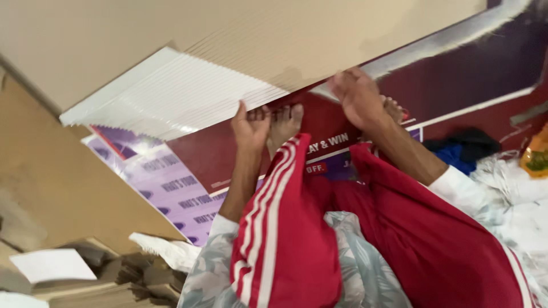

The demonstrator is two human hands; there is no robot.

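A thick stack of flat cardboard sheets, brown on top with white fanned edges, lies tilted in front of me. My left hand presses its fingers against the stack's lower edge. My right hand grips the same edge further right, fingers curled under the sheets. My bare feet rest just below the stack between the two hands. My legs in red trousers with white stripes stretch toward the stack.
Printed maroon and purple sheets lie flat under the stack. A large brown board lies at left, with cardboard scraps and white paper at the lower left. Dark blue cloth and white shredded material sit at right.
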